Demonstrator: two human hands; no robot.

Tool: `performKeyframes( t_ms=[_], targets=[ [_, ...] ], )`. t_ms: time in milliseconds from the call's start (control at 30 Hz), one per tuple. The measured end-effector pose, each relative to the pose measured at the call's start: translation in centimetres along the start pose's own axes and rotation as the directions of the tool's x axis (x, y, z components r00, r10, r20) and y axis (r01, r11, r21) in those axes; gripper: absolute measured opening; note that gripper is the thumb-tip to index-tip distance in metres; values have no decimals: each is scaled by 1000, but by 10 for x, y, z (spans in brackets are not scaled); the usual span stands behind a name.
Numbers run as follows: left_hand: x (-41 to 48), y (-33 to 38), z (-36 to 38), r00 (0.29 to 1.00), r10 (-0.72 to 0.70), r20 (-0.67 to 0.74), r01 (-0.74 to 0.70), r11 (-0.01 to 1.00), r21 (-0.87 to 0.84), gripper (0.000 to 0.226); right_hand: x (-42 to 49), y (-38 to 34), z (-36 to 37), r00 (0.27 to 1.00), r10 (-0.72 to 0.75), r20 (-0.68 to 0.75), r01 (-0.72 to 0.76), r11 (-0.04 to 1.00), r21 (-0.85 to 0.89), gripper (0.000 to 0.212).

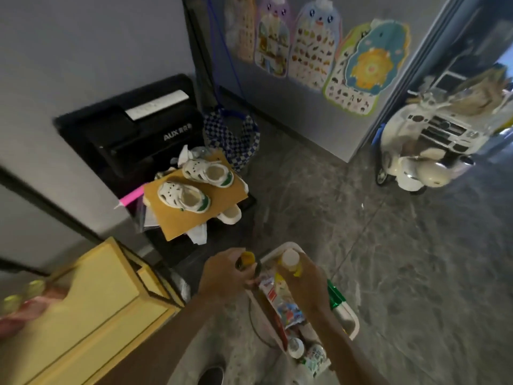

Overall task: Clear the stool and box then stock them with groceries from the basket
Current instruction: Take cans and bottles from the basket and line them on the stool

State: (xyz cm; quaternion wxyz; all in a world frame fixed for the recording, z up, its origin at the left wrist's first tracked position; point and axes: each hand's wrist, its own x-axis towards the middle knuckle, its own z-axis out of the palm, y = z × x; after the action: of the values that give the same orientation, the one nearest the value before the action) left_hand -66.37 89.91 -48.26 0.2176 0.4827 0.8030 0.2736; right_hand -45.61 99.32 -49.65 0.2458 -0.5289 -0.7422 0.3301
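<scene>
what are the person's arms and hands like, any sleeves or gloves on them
Both forearms are bare right down to the frame's lower edge, so no sleeves show. The left hand and right hand wear no gloves, and no watch, bracelet or ring is visible, though the picture is somewhat blurred. No markings can be made out on either arm.

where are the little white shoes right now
In the head view, the two white shoes sit side by side on a tan cardboard sheet, left of centre, in front of the black AUX appliance and beyond the basket.
</scene>
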Motion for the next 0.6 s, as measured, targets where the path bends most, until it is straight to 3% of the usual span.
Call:
performKeyframes(
  t_ms=[167,233,300,400,600],
  targets=[
    [-73,-1,-98,972,-145,-185,138,989,-51,52,-20,-95,-20,979,-125,163,121,992,34,28],
    [-101,0,-140,940,-215,-265,200,976,-83,48,-26,-133,-16,960,-189,208,197,980,-16,45],
    [-126,-3,-178,900,-279,-336,244,959,-143,43,-28,-166,-3,936,-286,207,284,958,39,54],
    [-158,-22,-227,844,-333,-421,250,938,-241,41,-30,-215,26,884,-401,240,379,916,135,54],
    [-201,-70,-305,707,-407,-579,316,914,-256,31,-44,-303,97,778,-560,286,505,827,246,46]
  ],
)
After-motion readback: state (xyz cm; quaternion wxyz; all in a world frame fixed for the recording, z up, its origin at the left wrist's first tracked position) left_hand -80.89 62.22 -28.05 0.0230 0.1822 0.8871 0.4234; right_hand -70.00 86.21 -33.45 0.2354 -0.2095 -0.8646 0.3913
